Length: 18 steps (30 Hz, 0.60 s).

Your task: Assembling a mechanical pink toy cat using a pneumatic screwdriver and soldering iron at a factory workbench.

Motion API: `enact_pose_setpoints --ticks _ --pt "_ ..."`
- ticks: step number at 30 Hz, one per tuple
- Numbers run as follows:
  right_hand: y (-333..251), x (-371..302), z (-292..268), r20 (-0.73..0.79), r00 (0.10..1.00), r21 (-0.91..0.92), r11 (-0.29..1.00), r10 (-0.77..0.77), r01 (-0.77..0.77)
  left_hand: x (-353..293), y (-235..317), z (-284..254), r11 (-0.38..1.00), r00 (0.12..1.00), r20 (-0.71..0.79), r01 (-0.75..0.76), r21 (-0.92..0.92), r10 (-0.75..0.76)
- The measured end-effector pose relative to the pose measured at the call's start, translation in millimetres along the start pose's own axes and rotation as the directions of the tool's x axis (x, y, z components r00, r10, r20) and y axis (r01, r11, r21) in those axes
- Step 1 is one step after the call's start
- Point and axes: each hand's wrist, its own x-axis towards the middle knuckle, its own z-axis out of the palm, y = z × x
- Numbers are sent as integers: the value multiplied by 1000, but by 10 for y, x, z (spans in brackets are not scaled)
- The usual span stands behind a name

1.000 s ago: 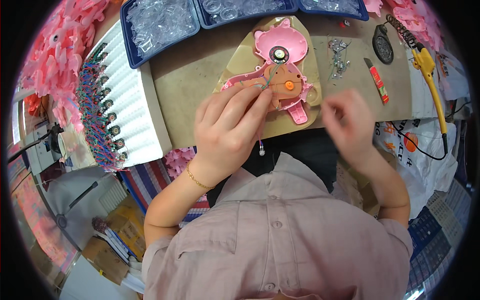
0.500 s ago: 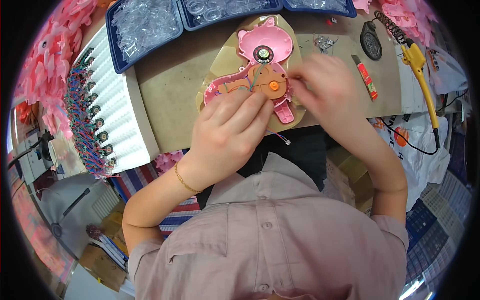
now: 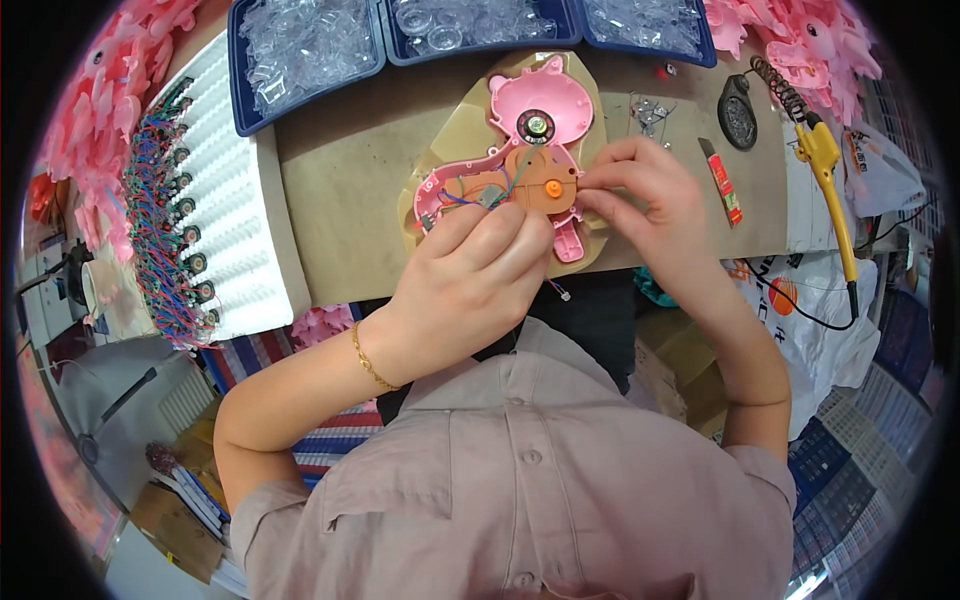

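A pink animal-shaped toy shell half [image 3: 540,92] lies with its hollow side up on a tan holding plate [image 3: 440,140]. A round black speaker [image 3: 537,126] sits in its head, and an orange-brown gearbox [image 3: 540,195] with a bright orange knob lies in its body. Thin wires cross the gearbox, and a small white plug [image 3: 565,295] hangs at the near edge. My left hand [image 3: 475,265] is closed over the shell's near side, fingertips partly hidden. My right hand [image 3: 650,195] pinches at the gearbox's right edge; anything between thumb and fingers is too small to make out.
Blue bins [image 3: 310,50] of clear plastic parts line the back. On the left, a white ridged tray [image 3: 240,200] holds wired speakers [image 3: 190,235]. To the right are a red glue tube [image 3: 722,185], small metal pieces [image 3: 650,115], a black oval object [image 3: 738,112] and a yellow tool [image 3: 825,160] with a cord.
My right hand, blurred before, has come down and its fingertips now meet at the gearbox's right edge. My left fingers have slid slightly, showing more of the wires. The whole view has shifted slightly.
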Motion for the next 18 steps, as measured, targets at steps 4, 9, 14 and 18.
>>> enact_pose_setpoints --ticks 4,9,14,18 --pt "25 -43 17 -41 975 -302 932 -220 198 -4 16 63 1000 998 -54 19 9 -18" --pt "-89 18 -28 144 847 -559 664 -512 497 -27 24 107 1000 993 -113 23 -5 -24" --pt "-92 -18 -35 229 775 -592 549 -588 591 -38 57 93 1000 992 -128 16 -15 -18" --pt "-54 21 -81 221 793 -544 603 -568 584 -20 43 97 999 994 -109 16 -44 -21"
